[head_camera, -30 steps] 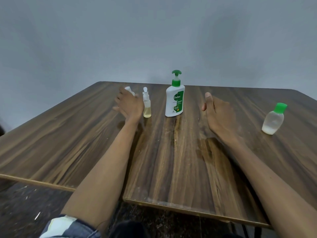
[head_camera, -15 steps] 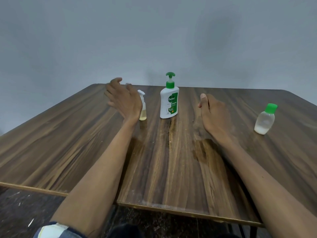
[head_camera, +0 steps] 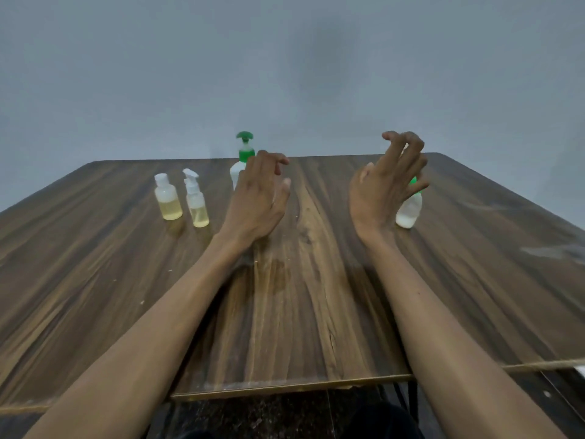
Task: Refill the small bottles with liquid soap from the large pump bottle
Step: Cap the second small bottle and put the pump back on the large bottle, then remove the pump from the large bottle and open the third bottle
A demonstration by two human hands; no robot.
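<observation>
Two hands raised, loosely curled, empty: left hand (head_camera: 258, 198) hides pump bottle (head_camera: 242, 160), right hand (head_camera: 387, 185) green-capped bottle (head_camera: 408, 210).

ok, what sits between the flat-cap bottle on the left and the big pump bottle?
Head view: one small spray bottle, standing close beside the flat-cap bottle. Past it, bare table up to the pump bottle, half hidden by the left hand.

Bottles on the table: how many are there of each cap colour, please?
Green cap: 2, the pump bottle and the small bottle behind the right hand.
White cap: 2, a flip-top bottle and a spray bottle.
Total: 4 bottles.
</observation>
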